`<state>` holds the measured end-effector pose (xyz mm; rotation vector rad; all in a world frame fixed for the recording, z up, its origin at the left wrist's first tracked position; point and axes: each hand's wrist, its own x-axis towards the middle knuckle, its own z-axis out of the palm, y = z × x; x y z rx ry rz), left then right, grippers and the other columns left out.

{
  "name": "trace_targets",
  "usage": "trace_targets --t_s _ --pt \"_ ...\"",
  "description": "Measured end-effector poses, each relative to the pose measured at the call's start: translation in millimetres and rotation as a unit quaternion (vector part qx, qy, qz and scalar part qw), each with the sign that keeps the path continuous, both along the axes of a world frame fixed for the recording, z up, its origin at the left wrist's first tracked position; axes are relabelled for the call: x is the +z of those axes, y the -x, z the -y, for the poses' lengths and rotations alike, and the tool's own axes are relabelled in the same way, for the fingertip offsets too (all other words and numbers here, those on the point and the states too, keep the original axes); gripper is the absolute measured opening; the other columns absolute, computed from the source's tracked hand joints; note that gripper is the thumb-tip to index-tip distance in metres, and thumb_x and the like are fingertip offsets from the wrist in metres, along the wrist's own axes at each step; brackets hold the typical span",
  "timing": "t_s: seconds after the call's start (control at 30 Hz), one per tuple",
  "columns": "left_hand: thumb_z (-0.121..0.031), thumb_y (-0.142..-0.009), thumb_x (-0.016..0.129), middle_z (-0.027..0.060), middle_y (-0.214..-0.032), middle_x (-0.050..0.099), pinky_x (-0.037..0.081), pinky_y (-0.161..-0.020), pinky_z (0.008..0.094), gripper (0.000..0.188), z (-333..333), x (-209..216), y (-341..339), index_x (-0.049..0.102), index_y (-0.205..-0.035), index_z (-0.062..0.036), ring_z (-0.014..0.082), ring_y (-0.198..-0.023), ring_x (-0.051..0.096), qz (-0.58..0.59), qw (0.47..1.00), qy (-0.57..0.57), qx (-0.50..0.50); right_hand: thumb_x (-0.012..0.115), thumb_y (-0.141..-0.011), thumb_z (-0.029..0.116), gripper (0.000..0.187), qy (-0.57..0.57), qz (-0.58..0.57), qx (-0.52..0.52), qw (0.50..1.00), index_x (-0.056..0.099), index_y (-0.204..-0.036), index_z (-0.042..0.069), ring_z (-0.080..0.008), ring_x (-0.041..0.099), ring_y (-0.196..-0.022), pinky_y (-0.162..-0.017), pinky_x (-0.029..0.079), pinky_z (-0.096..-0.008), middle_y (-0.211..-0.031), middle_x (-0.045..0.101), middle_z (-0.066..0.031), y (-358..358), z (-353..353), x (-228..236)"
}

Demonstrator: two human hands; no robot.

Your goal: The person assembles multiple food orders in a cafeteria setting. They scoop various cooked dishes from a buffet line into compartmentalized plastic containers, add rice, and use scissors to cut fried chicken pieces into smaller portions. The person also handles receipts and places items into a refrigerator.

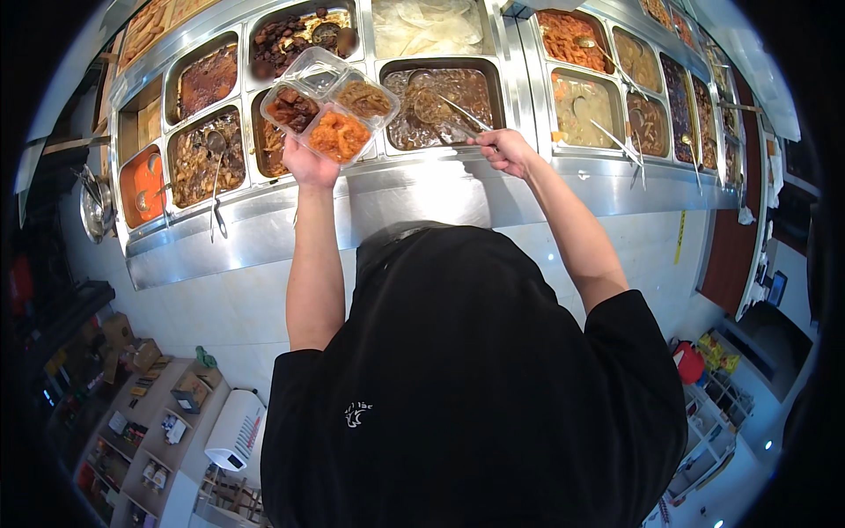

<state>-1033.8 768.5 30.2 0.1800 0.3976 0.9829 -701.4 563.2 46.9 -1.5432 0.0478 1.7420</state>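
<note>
My left hand holds up a clear plastic compartment tray from below, over the near edge of the food counter. Dark reddish-brown chunks, bright orange food and brownish shreds fill three compartments. The far compartment holds no food that I can see. My right hand is closed around the handle of a metal ladle. The ladle's bowl rests in a steel pan of brown, saucy food, just right of the tray.
Several steel pans of food line the counter. Pale, sheet-like food lies in the pan beyond. Utensil handles jut over the near edge at left, and tongs at right. A metal bowl stands beside the counter's left end.
</note>
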Motion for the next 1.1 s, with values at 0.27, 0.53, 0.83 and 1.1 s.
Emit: trace_targets --t_s 0.27,0.53,0.83,1.1 --pt "-0.032 -0.105 0.03 0.0226 -0.139 0.058 0.04 -0.114 0.052 0.053 1 0 -3 0.05 -0.14 0.0019 0.0383 -0.129 0.054 -0.018 1.0 0.005 0.003 0.051 -0.098 0.009 0.023 -0.005 0.018 0.016 1.0 0.062 -0.113 -0.006 -0.0032 0.023 -0.042 -0.036 0.021 -0.0216 -0.066 0.049 0.0013 -7 -3 10" --pt "-0.036 -0.105 0.029 0.0232 -0.141 0.055 0.036 -0.116 0.0523 0.056 -3 -11 -7 0.049 -0.141 0.0023 0.0389 -0.132 0.051 0.004 1.0 0.013 -0.015 0.051 -0.099 0.01 0.024 -0.024 0.039 0.024 0.999 0.062 -0.113 -0.005 -0.0033 0.023 -0.042 -0.037 0.021 -0.0225 -0.065 0.047 0.0029 -7 -9 36" --pt "-0.037 -0.105 0.028 0.0224 -0.136 0.06 0.04 -0.113 0.0529 0.056 -10 -11 -31 0.051 -0.139 0.0012 0.0388 -0.128 0.055 -0.019 1.0 0.019 -0.01 0.051 -0.101 0.012 0.025 -0.095 0.072 0.017 0.993 0.062 -0.118 -0.003 -0.0023 0.024 -0.042 -0.037 0.019 -0.0205 -0.062 0.043 0.007 -4 -19 107" --pt "-0.035 -0.104 0.029 0.0222 -0.134 0.06 0.042 -0.112 0.0524 0.054 -12 7 -75 0.053 -0.136 0.0009 0.0384 -0.126 0.056 0.001 1.0 0.023 -0.011 0.057 -0.098 0.01 0.023 -0.174 0.193 -0.005 0.966 0.069 -0.116 0.001 -0.0029 0.034 -0.046 -0.041 0.025 -0.0208 -0.063 0.049 0.0053 48 -19 153"
